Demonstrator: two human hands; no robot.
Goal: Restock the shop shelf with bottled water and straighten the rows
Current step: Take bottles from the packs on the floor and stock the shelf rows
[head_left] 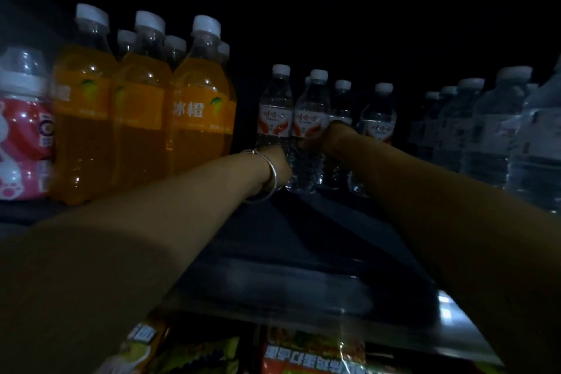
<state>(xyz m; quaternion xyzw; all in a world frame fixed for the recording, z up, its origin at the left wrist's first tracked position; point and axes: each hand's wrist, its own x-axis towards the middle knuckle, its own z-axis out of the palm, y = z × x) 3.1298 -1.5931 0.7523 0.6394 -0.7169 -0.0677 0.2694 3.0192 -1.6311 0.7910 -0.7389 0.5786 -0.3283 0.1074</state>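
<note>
- Head view, dim light: both forearms reach deep onto the dark shelf (303,252) toward a cluster of small water bottles (309,118) with red-and-white labels.
- Left hand (280,165), with a silver bangle (270,174) on the wrist, is at the lower body of the leftmost water bottle (274,118); its fingers are hidden behind the wrist, so I cannot tell whether the grip is clamped on the bottle or only touching it.
- Right hand (329,136) is just beside the second bottle (311,120), at label height; its fingers seem to curl toward that bottle, but the dark hides them, so I cannot tell the grip there either.
- Both hands lie close together, with these two front bottles right at them.
- Small water bottles: four stand clearly, and a fifth cap peeps out behind the second.
- Left of the water cluster stand orange drink bottles (200,106): three in front, with three more caps showing behind.
- Farther left of those is one pink bottle (22,127).
- Right of the water cluster stand larger clear bottles (485,130), at least five, blurred.
- Below the shelf edge, nearer than the water cluster, lie two snack packets (315,352).
</note>
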